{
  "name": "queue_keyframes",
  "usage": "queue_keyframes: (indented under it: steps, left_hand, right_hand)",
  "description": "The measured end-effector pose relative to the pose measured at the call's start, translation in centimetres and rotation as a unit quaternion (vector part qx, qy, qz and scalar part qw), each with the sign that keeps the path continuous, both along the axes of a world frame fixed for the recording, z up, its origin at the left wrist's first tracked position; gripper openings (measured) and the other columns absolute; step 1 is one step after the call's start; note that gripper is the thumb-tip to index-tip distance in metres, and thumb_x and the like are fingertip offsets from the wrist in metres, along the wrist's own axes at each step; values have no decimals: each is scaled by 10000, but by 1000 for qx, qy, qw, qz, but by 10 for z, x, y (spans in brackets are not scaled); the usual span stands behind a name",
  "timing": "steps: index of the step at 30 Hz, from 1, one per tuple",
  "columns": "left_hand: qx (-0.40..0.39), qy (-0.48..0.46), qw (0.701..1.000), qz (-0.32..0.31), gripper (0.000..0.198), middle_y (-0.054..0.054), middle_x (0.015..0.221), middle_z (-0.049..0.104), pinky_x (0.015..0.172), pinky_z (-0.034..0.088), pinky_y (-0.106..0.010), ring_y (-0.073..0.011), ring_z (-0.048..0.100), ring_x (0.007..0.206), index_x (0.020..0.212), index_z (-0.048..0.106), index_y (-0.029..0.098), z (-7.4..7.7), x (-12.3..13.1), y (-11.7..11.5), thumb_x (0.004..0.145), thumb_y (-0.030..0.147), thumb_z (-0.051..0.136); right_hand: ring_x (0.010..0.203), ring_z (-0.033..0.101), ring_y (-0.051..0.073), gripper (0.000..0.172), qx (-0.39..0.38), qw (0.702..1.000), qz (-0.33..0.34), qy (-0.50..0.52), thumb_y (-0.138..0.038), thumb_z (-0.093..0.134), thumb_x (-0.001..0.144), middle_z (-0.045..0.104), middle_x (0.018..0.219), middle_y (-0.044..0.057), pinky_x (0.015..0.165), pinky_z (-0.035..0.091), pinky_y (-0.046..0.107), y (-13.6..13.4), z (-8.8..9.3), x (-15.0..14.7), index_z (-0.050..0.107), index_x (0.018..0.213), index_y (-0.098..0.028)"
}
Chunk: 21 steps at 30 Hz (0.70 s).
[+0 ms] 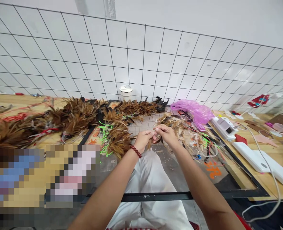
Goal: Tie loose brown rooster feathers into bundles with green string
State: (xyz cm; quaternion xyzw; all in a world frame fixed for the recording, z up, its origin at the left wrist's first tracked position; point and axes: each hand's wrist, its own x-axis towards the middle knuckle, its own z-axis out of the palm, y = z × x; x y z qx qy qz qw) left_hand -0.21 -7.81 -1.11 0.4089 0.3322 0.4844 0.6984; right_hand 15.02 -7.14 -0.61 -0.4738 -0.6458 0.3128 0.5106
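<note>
Here we are, both hands in close: the left hand (144,140) and the right hand (166,134) are pinched narrow, fingertips meeting over what we take for a feather (157,141), though it's too small for us to be sure. It sits above our lap, between the brown bunch (118,137) on the left and the loose pile (171,123) on the right. To do this well, we'd say, grip lightly by the quill, keep the fingertips close, and let one hand steady while the other works — a hard squeeze could crush the barbs. Clean sight of the tips matters too, with so many strands near. Now the count: two hands, one bracelet (135,151) on the left wrist, one cup (126,92) by the wall, one purple bag (191,111) behind the pile, two long white bars (251,156) at the right, one black frame (155,196) about the work. The feathers in bunch and pile? Too tangled — we can't put a number on those.
</note>
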Motion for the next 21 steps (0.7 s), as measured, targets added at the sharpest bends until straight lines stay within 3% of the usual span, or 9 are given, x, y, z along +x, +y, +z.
queue_keyframes:
  steps: [2,5,8,10,12,16,21]
  left_hand:
    - [-36,-43,997,55,204,-18,533,594,504,460,-214,-116,590,515,695,677,98,-1,-2,2,678,277,773]
    - [-90,-92,980,151,145,-10,555,609,534,497,-200,-106,610,546,773,678,105,1,-4,5,705,204,760]
    - [-110,-114,969,188,112,-27,593,643,533,502,-186,-92,606,545,774,669,105,4,-6,7,715,153,751]
    - [-106,-120,967,198,99,-35,607,654,535,500,-184,-93,611,557,769,670,102,4,-7,7,720,141,745]
    - [-99,-120,965,212,85,-38,615,659,543,496,-184,-95,621,576,766,677,99,2,-7,8,725,139,740]
    - [-90,-105,968,209,105,-67,731,705,607,506,-203,-108,656,661,752,697,98,-3,-4,7,694,146,769]
    - [-90,-115,977,155,109,-68,763,712,733,521,-239,-117,661,726,747,708,100,-4,2,1,701,178,769]
  right_hand:
    - [877,630,180,199,21,994,-37,-101,-272,590,813,693,942,68,823,480,314,6,-2,9,735,925,-194]
    - [883,615,188,234,9,953,-64,-297,-192,577,811,675,964,80,828,465,309,14,-2,16,733,985,-193]
    - [960,592,211,242,8,897,-38,-439,-183,562,830,649,1011,98,864,442,313,19,0,13,730,1003,-206]
    - [983,577,227,209,26,876,-39,-479,-185,557,834,643,1008,110,874,429,327,18,0,11,735,942,-206]
    - [955,579,224,183,38,892,-67,-444,-184,548,837,656,970,106,857,427,326,15,-1,11,728,863,-194]
    - [734,584,169,196,-3,970,-99,-220,-311,551,854,670,783,34,704,444,277,2,-9,14,698,814,-188]
    - [598,523,135,289,-32,997,-48,-53,-445,569,832,604,648,-8,576,426,239,-19,-17,2,673,773,-182]
